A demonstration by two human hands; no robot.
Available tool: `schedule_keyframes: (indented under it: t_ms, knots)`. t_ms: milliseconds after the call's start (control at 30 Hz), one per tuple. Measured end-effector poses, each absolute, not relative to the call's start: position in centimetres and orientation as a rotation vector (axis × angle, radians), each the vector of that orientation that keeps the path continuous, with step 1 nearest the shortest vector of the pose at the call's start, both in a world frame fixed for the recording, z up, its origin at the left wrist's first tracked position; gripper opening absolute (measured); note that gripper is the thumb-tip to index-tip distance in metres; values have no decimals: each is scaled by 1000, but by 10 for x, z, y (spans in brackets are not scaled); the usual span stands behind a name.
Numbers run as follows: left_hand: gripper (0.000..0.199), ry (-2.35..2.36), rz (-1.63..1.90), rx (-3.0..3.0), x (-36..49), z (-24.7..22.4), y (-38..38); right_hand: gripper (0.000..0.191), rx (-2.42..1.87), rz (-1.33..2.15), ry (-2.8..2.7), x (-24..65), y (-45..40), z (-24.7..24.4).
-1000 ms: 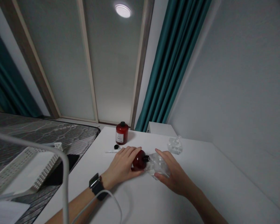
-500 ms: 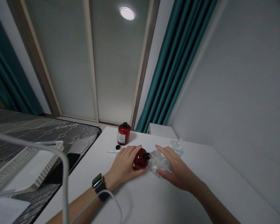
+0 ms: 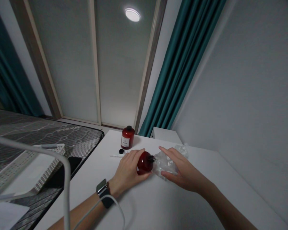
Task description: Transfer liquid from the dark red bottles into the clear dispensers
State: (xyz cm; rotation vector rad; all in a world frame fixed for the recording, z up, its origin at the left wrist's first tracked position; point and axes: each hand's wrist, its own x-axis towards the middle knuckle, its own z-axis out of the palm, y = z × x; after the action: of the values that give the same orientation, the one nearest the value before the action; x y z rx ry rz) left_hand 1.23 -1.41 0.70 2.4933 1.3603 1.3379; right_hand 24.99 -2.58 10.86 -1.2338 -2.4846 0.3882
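Observation:
My left hand [image 3: 129, 167], with a watch [image 3: 103, 192] on its wrist, wraps round a dark red bottle [image 3: 144, 162]. The bottle lies tipped, its black neck pointing right toward my other hand. My right hand [image 3: 182, 169] has its thumb and fingers spread apart beside a crumpled clear plastic bag [image 3: 163, 162]. The bag lies at the bottle's mouth and partly behind that hand. A second red bottle [image 3: 128, 138] with a black cap and white label stands upright farther back. Near it lie a small black cap [image 3: 121, 151] and a thin white stick-like piece [image 3: 116, 156].
The white table [image 3: 153, 207] borders a bed [image 3: 86, 134] on the left. A white perforated basket [image 3: 26, 172] rests there. A white cable [image 3: 67, 185] loops across the foreground. A white cabinet [image 3: 166, 134] stands behind the table, by the green curtain [image 3: 172, 73].
My right hand has shifted slightly right and the plastic bag looks a little more bunched up. My left hand stays on the bottle.

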Motion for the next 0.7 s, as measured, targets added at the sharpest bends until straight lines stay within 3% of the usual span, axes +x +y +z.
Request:
schedule_keyframes:
  t_ms: [700]
  knots:
    - [79,1353,1403,2451,14,3,-12,79,-1210,338,-2510,249,-23,111]
